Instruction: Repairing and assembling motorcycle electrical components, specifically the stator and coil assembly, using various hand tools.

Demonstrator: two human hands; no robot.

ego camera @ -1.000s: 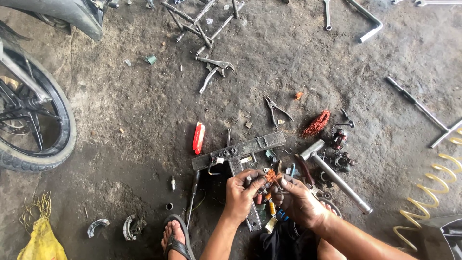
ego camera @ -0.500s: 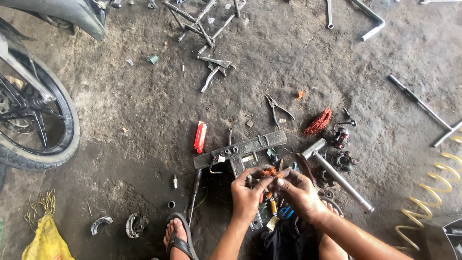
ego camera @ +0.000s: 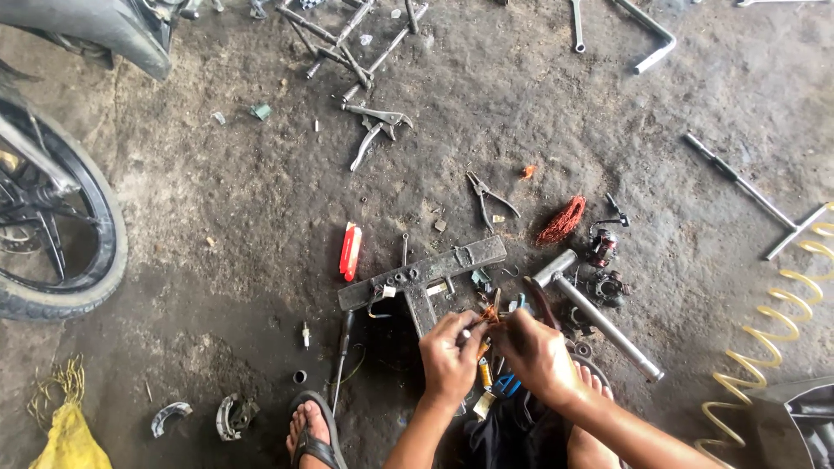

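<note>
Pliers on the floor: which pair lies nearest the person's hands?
The small dark pliers with open handles, beside the coil of copper wire. The larger silver locking pliers lie much farther from both hands.

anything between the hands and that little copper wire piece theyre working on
Nothing visible. The left hand and right hand both already touch the copper wire piece, pinched between the fingertips above the metal bracket.

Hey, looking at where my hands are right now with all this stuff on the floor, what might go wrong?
The small coppery part pinched between your left hand and right hand may slip and vanish among the scattered bits on the dirt floor. Your sandalled foot is bare-toed near the hammer and T-shaped metal bar, so a knocked tool might hurt it.
</note>
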